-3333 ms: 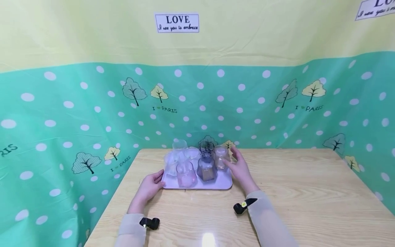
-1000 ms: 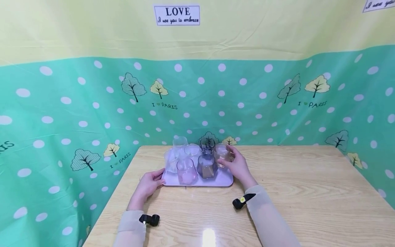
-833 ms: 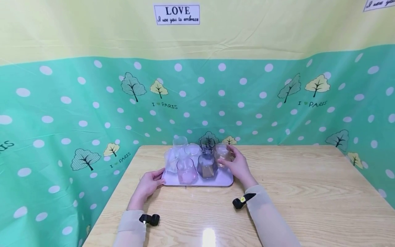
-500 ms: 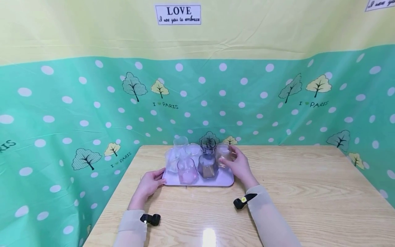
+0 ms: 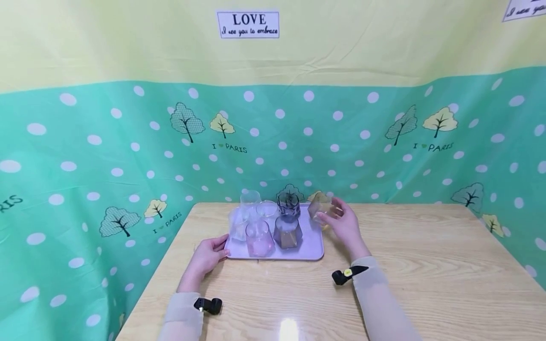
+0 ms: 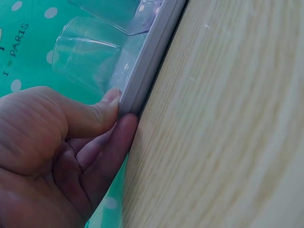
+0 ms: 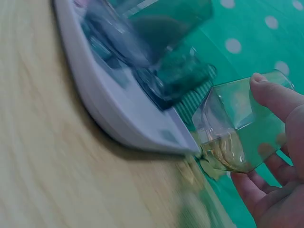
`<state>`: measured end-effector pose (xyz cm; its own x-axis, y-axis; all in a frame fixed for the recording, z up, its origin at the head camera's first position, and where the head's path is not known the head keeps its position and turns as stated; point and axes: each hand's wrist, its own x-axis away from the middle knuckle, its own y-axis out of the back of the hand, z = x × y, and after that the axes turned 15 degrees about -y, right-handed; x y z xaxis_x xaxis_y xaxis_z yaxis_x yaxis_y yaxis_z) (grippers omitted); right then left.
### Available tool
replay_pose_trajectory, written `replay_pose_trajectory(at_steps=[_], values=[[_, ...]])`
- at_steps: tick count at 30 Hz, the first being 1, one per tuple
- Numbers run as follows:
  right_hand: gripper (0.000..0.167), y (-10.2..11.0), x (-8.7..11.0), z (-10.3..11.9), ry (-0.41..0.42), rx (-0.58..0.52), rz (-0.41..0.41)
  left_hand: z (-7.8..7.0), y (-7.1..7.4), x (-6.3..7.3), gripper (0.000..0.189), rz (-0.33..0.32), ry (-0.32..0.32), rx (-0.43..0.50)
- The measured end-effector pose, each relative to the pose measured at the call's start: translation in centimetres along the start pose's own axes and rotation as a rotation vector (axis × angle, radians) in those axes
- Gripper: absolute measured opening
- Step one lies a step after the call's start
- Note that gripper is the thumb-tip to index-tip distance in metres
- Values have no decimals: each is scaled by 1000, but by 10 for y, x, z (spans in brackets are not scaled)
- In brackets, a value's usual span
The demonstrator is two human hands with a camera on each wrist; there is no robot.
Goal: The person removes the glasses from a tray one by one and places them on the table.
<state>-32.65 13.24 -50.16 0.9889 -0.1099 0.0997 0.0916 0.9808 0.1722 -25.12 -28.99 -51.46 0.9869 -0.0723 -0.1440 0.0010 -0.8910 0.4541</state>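
In the head view my left hand (image 5: 206, 256) is at the left edge of a pale lilac tray (image 5: 310, 247). The left wrist view shows its thumb and a finger pinching the tray's rim (image 6: 141, 64). My right hand (image 5: 346, 228) grips a clear amber glass (image 5: 318, 208) over the tray's back right side. That glass (image 7: 237, 121) is tilted and apart from the tray in the right wrist view. Still on the tray are a pinkish glass (image 5: 259, 242), a grey glass (image 5: 287, 235), a dark glass (image 5: 288, 204) and several colourless ones (image 5: 250, 200).
The tray lies on a wood-grain table (image 5: 409, 265), near its back edge. Behind it hangs a green and yellow curtain (image 5: 324, 123) with dots and trees. Wooden tabletop extends to the tray's right and in front.
My right hand has lifted the amber glass from the tray's back right corner and moved it right, tilting it. My left hand stays at the tray's left edge.
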Motion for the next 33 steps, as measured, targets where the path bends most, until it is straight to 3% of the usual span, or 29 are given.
replay_pose_trajectory(at_steps=[12, 33], values=[[91, 39, -10, -10, -20, -20, -71, -2, -1, 0, 55, -16, 9, 18], [91, 40, -25, -17, -9, 58, -98, -2, -2, 1, 55, -17, 15, 42]])
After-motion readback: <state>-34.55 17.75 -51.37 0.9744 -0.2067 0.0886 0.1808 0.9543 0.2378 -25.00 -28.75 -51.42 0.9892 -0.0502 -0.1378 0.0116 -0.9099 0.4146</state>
